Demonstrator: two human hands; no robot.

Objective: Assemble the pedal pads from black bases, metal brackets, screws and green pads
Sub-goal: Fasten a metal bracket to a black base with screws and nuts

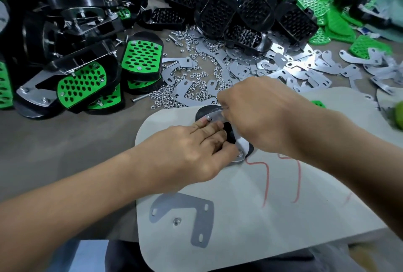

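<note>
Several finished pedal pads (87, 84) — green pads seated in black bases — lie piled well to the far left of the left hand (196, 152). That hand lies flat, fingers together, pressing down the black base (207, 111) now in work, which sits under both hands with a metal bracket (239, 154) on it. The right hand (261, 108) is curled, fingertips pinched over the bracket's far end; whether on a screw or nut I cannot tell. A spare bracket (196, 217) waits nearer the body. Beyond the hands, heaps of bare bases (239, 10), loose brackets (305, 69) and nuts (196, 58) suggest much remains — the job looks mid-way at best.
</note>
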